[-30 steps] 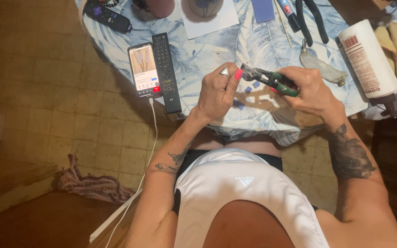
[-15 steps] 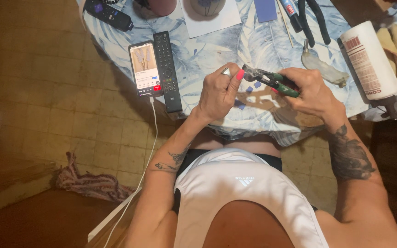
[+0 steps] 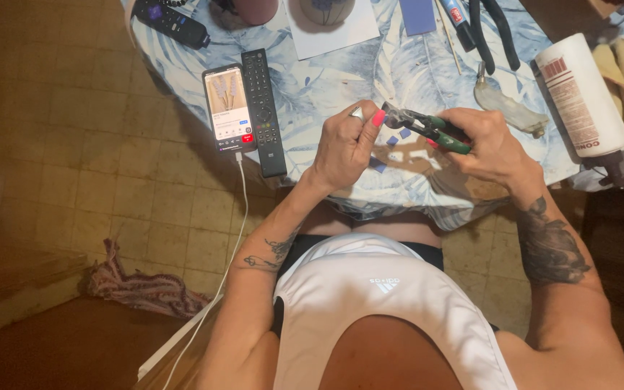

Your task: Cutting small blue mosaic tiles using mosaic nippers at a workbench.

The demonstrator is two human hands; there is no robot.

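Note:
My left hand (image 3: pixel 347 146) pinches a small pale piece at its fingertips, right against the jaws of a pair of nippers (image 3: pixel 427 128) with green and red handles. My right hand (image 3: pixel 491 148) is wrapped around those handles. Both hands hover over the near edge of a table covered in a blue-and-white leaf-print cloth (image 3: pixel 326 79). Small blue and white chips (image 3: pixel 399 144) lie on the cloth under the hands.
A lit phone (image 3: pixel 228 107) with a white cable and a black remote (image 3: pixel 263 110) lie left of my hands. A second remote (image 3: pixel 171 19), black pliers (image 3: pixel 489 29), a white cylindrical container (image 3: pixel 581 94), a glass shard (image 3: pixel 510 108) and paper (image 3: pixel 330 29) sit farther back. A rag (image 3: pixel 142 289) lies on the tiled floor.
Both hands stay together at the table edge; the nippers and the pinched piece have barely shifted.

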